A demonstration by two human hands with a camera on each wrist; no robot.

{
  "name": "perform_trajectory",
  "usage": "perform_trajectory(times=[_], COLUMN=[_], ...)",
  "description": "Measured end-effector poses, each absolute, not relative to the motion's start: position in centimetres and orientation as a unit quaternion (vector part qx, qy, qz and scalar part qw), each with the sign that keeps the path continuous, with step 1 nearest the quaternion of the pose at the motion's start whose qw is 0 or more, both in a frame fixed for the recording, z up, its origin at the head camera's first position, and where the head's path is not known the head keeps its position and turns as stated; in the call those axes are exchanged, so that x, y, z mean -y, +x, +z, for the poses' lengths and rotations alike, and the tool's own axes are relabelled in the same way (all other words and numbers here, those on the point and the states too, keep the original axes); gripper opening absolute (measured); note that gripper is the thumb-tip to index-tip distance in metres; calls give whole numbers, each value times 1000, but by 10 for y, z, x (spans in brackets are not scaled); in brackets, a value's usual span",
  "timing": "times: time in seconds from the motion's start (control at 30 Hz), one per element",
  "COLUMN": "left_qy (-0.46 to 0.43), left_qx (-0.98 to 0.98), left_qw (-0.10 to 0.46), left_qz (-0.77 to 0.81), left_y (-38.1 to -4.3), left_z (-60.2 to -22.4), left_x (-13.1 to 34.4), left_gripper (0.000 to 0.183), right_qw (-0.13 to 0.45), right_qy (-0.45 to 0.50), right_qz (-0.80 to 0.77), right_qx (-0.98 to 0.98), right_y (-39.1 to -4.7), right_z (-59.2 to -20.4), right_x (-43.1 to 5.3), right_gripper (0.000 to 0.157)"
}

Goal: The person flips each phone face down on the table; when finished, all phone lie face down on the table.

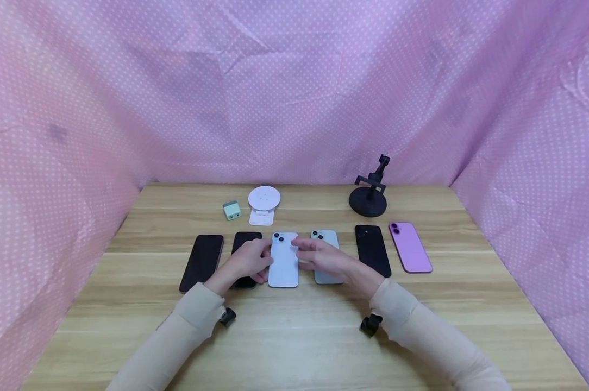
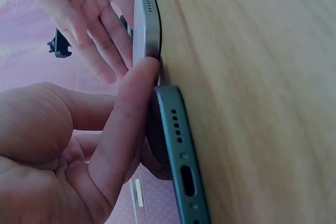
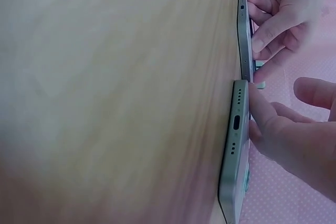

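Observation:
A white phone (image 1: 283, 266) lies camera side up on the wooden table. My left hand (image 1: 252, 258) reaches over a dark phone (image 1: 244, 283) and touches the white phone's left edge. In the left wrist view a fingertip of the left hand (image 2: 79, 140) meets the corner of the white phone (image 2: 148, 19), beside the green-edged dark phone (image 2: 181, 156). With loosely bent fingers, my right hand (image 1: 324, 257) hovers over a pale green phone (image 1: 329, 278), its fingertips by the white phone's right edge. The right wrist view shows this hand (image 3: 302, 135) beside the pale green phone (image 3: 234, 145).
A black-screened phone (image 1: 201, 263) lies at the left end of the row. Rightward lie a black phone (image 1: 373, 250) and a pink phone (image 1: 411, 248). Behind stand a mint charger plug (image 1: 232, 210), a white round stand (image 1: 264, 198) and a black stand (image 1: 368, 202). Pink dotted cloth (image 1: 294, 108) surrounds the table.

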State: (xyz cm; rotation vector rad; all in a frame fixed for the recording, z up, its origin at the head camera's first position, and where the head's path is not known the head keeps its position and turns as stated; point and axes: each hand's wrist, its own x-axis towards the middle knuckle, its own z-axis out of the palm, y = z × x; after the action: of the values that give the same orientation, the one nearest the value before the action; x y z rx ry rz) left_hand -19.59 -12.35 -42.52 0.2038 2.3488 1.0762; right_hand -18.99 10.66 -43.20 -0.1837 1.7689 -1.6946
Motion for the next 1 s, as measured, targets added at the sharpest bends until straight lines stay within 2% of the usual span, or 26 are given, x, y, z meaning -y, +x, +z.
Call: perform_trajectory(times=[0.2,0.33,0.4,0.5,0.63,0.7,0.83,1.0], left_qy=[80,100,117,140,145,136,131,140], left_qx=[-860,-830,-813,-825,-870,-881,-884,-875], left_qw=[276,277,262,202,116,100,109,133], left_qz=[423,474,507,509,456,442,434,443], left_y=[-197,-191,-188,-186,-190,-192,-194,-194], left_z=[-429,-433,-432,-424,-414,-413,-415,-417], left_x=[127,137,145,160,182,193,211,224], left_gripper=[56,48,46,48,47,47,50,54], right_qw=[329,285,255,227,246,260,287,330], right_qy=[-75,-128,-166,-218,-242,-238,-209,-137], right_qz=[-635,-581,-548,-523,-531,-541,-571,-654], right_qx=[-694,-751,-779,-792,-774,-763,-741,-667], right_y=[-190,-185,-182,-179,-180,-181,-185,-191], right_z=[-431,-432,-431,-429,-425,-422,-421,-424], right_x=[-109,-109,-108,-104,-93,-86,-71,-50], right_gripper=[47,48,48,49,54,57,64,65])
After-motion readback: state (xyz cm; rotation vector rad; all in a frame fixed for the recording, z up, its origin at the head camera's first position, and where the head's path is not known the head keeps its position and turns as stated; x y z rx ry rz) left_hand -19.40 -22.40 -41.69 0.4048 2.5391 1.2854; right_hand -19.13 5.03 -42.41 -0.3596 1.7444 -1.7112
